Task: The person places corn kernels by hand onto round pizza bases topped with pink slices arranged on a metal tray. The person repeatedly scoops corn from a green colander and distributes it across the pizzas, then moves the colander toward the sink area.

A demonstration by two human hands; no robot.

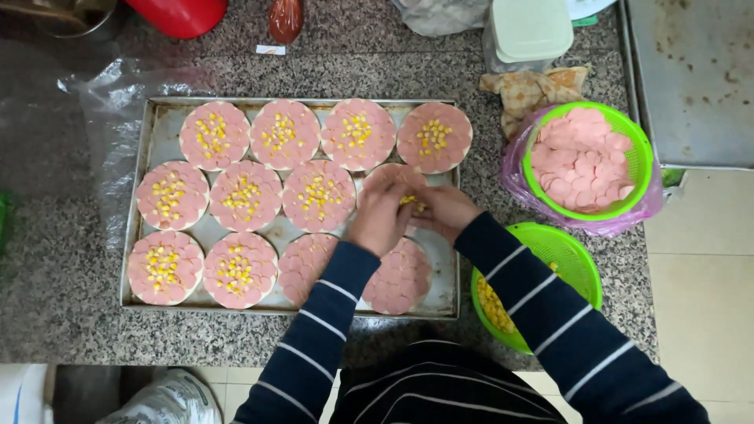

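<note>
A metal baking tray on a granite counter holds several round bases covered with pink sausage slices; most also carry yellow corn kernels. Both hands meet over the rightmost base of the middle row. My left hand is cupped with fingers curled over that base. My right hand pinches some corn kernels against the left fingertips. Two bases in the front row show sausage only, partly hidden by my striped sleeves.
A green basket of pink sausage slices sits in a purple bag right of the tray. A second green basket with corn is under my right forearm. A folded cloth, a plastic container and a red vessel stand behind.
</note>
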